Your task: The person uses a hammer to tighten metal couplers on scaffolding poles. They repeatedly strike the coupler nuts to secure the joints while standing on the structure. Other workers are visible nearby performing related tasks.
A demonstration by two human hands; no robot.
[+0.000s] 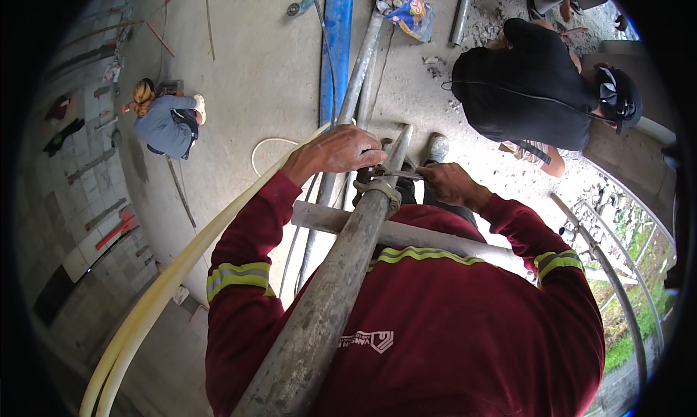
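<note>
A thick grey steel pipe slants up past my chest, and a metal scaffold clamp is fitted round it near its far end. My left hand is closed at the clamp's left side, thumb pointing right; its fingertips are partly hidden. From the right, my right hand grips a flat metal wrench that reaches across to the clamp. A second grey tube crosses behind the pipe, in front of my body.
Pale yellow hoses curve past my left arm. Beyond the clamp lie a blue beam, more pipes and a bag of fittings. A person in black bends at the right; another in grey crouches at the left.
</note>
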